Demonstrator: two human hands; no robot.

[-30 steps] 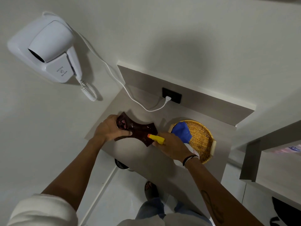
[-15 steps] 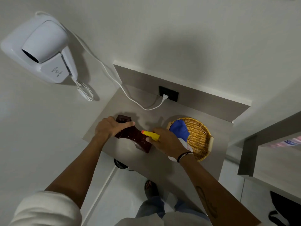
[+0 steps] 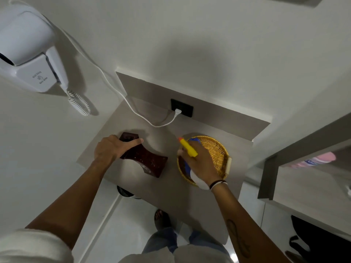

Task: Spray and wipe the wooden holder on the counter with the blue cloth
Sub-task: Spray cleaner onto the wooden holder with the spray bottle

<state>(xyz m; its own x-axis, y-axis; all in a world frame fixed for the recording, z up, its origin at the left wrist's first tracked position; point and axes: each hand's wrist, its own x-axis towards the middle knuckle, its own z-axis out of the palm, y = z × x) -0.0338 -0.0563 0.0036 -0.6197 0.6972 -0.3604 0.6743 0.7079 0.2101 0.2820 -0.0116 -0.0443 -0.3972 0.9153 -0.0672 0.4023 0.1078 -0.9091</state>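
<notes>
A dark brown wooden holder (image 3: 147,160) lies on the grey counter (image 3: 171,188), speckled with droplets. My left hand (image 3: 112,149) grips its far end, thumb across the top. My right hand (image 3: 202,164) holds a white spray bottle with a yellow nozzle (image 3: 188,148), now over the wicker basket (image 3: 218,150) to the right of the holder. The blue cloth (image 3: 195,139) shows only as a sliver behind the nozzle and a strip under my hand, in the basket.
A white wall hair dryer (image 3: 28,54) hangs upper left, its cord (image 3: 136,112) crossing the counter's back to a black socket (image 3: 182,110). A second counter and shelf (image 3: 303,168) stand to the right. My feet and a floor drain show below the counter edge.
My right hand has carried the spray bottle away from the holder to the right, over the basket. My left hand keeps its grip on the holder, which has turned slightly.
</notes>
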